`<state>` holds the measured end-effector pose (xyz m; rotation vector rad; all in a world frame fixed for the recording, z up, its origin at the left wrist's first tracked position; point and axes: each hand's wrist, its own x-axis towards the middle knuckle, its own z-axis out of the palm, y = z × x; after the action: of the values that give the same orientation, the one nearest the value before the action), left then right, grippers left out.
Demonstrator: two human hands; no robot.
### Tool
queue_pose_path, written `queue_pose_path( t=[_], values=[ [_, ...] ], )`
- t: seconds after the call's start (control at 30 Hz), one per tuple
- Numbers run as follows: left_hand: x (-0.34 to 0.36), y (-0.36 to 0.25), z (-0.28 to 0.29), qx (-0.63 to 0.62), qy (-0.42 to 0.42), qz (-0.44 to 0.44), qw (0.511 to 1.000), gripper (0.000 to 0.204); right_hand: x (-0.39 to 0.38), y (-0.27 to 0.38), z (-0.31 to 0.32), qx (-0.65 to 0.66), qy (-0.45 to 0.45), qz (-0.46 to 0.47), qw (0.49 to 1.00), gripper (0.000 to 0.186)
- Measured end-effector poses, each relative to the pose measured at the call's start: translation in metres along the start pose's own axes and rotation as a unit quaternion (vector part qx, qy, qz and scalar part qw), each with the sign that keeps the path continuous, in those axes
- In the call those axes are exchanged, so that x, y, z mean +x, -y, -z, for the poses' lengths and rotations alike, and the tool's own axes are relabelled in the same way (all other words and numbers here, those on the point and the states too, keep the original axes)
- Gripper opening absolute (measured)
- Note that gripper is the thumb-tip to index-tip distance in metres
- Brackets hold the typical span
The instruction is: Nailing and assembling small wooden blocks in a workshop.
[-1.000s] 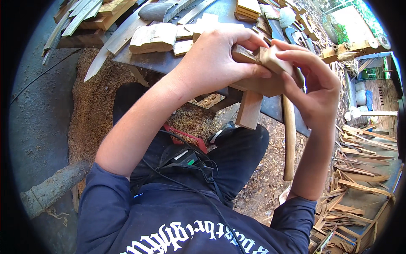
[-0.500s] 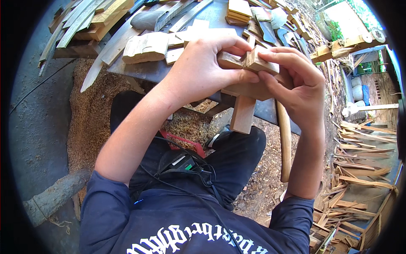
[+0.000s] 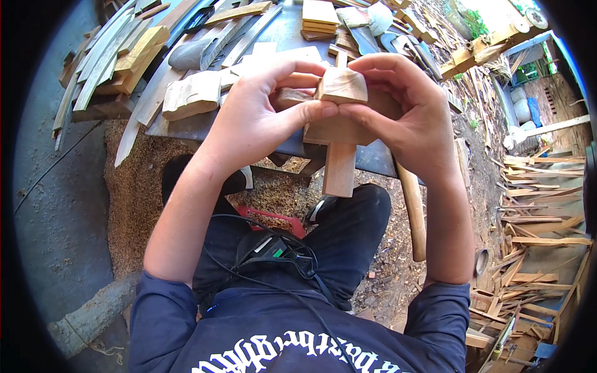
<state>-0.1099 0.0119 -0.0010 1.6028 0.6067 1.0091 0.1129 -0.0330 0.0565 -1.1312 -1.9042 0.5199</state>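
Both hands hold a small pale wooden block (image 3: 343, 86) with a rounded top and visible grain. My left hand (image 3: 264, 102) curls round its left side, my right hand (image 3: 407, 105) round its right, and the thumb tips nearly meet at its near face. Beside the left fingers is a darker wood piece (image 3: 292, 96). Below the thumbs shows a flat wooden board (image 3: 341, 132), and a squared wooden bar (image 3: 339, 171) sticks out toward me beneath it. Whether block, board and bar are joined is hidden by my fingers. A rough-cut pale block (image 3: 193, 94) lies on the bench left of my left hand.
Planks (image 3: 134, 59) are stacked at the far left. Hand tools (image 3: 410, 50) and a pile of thin boards (image 3: 320, 15) lie at the back. A long wooden handle (image 3: 411, 214) hangs past the bench edge. Wood scraps (image 3: 535, 230) cover the right, sawdust (image 3: 140, 205) the floor.
Both hands have shifted left in the picture with the block. The block has turned so its end faces me, and the right fingers now wrap its far right side.
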Motion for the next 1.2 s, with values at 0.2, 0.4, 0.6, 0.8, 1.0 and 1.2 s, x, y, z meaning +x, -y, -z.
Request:
queue_pose_path(
  t=[0.2, 0.4, 0.6, 0.8, 1.0, 1.2],
  values=[
    [-0.002, 0.001, -0.006, 0.023, -0.02, -0.026, 0.999, 0.037, 0.001, 0.004, 0.011, -0.06, 0.019, 0.041, 0.997, 0.035],
    [-0.006, -0.002, -0.017, 0.104, -0.041, -0.064, 0.992, 0.018, 0.001, 0.032, 0.007, -0.205, 0.026, 0.074, 0.976, 0.03],
    [-0.006, 0.001, -0.005, 0.089, -0.011, -0.134, 0.987, 0.027, 0.003, 0.015, 0.002, -0.018, 0.02, 0.047, 0.999, 0.017],
    [-0.003, 0.002, -0.004, 0.008, -0.009, -0.051, 0.999, 0.06, 0.003, 0.011, 0.007, 0.129, 0.027, -0.026, 0.991, 0.029],
    [-0.001, 0.001, 0.002, 0.009, 0.015, 0.004, 1.0, 0.048, 0.007, 0.011, 0.013, 0.121, 0.099, -0.049, 0.987, 0.026],
    [0.005, 0.01, 0.002, 0.002, 0.013, -0.031, 0.999, 0.049, 0.007, 0.011, 0.009, 0.083, 0.078, -0.06, 0.992, 0.034]
  ],
)
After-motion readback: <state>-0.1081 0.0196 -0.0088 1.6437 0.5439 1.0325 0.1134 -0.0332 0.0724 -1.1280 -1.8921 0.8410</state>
